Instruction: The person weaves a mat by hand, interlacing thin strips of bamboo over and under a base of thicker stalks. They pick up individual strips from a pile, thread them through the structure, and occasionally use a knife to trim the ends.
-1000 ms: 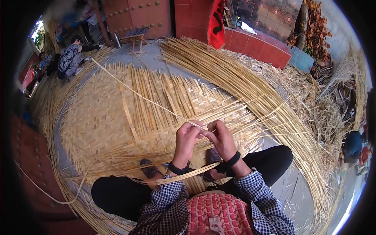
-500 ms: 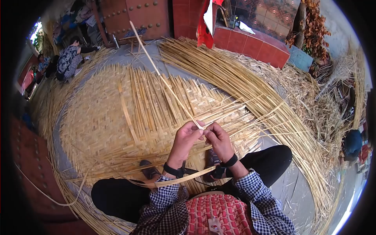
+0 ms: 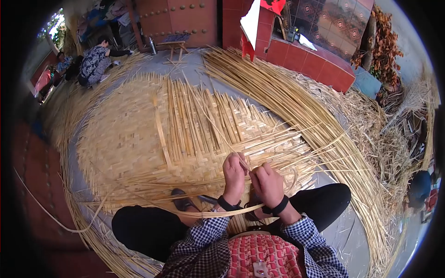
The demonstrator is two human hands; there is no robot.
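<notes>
My left hand [image 3: 235, 175] is closed round a thin pale reed strip [image 3: 214, 128] that runs up and to the left over the mat. Close beside it on the right, my right hand [image 3: 269, 185] is also closed, pinching the strip near its lower end. Below both hands, a long curved strip [image 3: 204, 214] passes across my wrists. The large woven mat [image 3: 120, 134] lies on the ground in front of me, with a row of loose reeds [image 3: 194, 125] on top of it. My feet and the mat's near part are partly hidden by my arms.
A long bundle of reeds [image 3: 287, 102] curves along the right of the mat. Straw litter [image 3: 366, 125] lies beyond it. A small wooden stool [image 3: 177, 48] and a metal bottle [image 3: 152, 46] stand near the red door. Another person [image 3: 94, 65] crouches at the upper left.
Both hands have moved slightly right and down in view, and the strip now slants lower. My right hand has turned more palm-down. The view has shifted, with the background moving right and down.
</notes>
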